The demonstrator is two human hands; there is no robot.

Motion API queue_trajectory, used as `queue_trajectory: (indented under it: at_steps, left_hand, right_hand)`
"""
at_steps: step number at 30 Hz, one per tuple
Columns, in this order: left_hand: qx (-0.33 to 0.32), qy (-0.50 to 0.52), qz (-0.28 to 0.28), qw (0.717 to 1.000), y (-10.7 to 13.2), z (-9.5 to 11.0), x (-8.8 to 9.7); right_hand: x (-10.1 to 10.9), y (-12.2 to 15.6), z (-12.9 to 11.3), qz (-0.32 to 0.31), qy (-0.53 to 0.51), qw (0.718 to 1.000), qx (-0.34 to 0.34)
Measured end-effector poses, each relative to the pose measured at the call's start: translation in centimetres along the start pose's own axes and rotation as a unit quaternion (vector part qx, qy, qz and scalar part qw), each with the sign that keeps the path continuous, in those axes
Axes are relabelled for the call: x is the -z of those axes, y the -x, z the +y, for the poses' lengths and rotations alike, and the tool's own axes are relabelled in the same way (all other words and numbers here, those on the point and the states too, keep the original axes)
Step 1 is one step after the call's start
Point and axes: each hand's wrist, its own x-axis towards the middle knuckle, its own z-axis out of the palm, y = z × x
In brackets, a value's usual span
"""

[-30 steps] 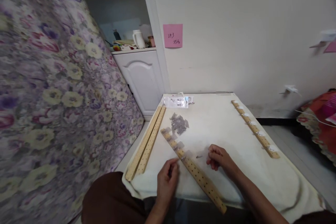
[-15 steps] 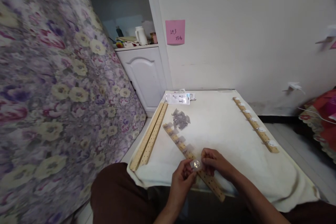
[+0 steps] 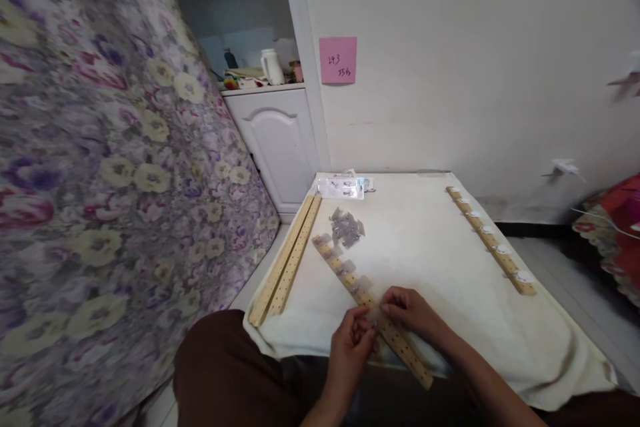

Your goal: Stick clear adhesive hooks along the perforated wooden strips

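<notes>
Clear tab (image 3: 376, 313), prob. pinched by left hand (image 3: 351, 341) & right hand (image 3: 413, 311), now lower on wooden strip (image 3: 406, 355).

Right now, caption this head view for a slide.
Left hand and right hand pinch a clear piece over a holed wooden strip on the table.

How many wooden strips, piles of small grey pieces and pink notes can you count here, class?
Wooden strips: 4 (two at the left edge, one in the middle, one on the right)
Pile of grey pieces: 1
Pink note: 1
Total: 6
</notes>
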Motion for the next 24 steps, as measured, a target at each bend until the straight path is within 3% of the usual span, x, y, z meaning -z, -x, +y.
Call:
queue_trajectory:
  at_steps: [9, 13, 16, 19, 24]
  left_hand:
    - [0.025, -0.045, 0.005, 0.999, -0.3, -0.6, 0.5]
    - [0.013, -0.099, 0.014, 0.995, 0.1, 0.0, 1.0]
    - [-0.051, -0.208, 0.016, 0.977, 0.5, 1.1, 1.7]
    - [-0.144, -0.31, -0.015, 0.94, 0.9, 1.5, 2.5]
    - [-0.227, -0.396, -0.04, 0.889, 1.0, 0.0, 3.1]
  right_hand:
    - [-0.5, -0.9, 0.3, 0.027, 0.023, 0.999, -0.034]
    - [-0.6, -1.1, 0.6, 0.043, 0.075, 0.996, -0.011]
    - [-0.6, -1.3, 1.0, 0.056, 0.103, 0.993, -0.004]
    - [-0.6, -1.4, 1.3, 0.062, 0.114, 0.992, -0.006]
    - [-0.6, -1.4, 1.4, 0.062, 0.115, 0.991, -0.006]
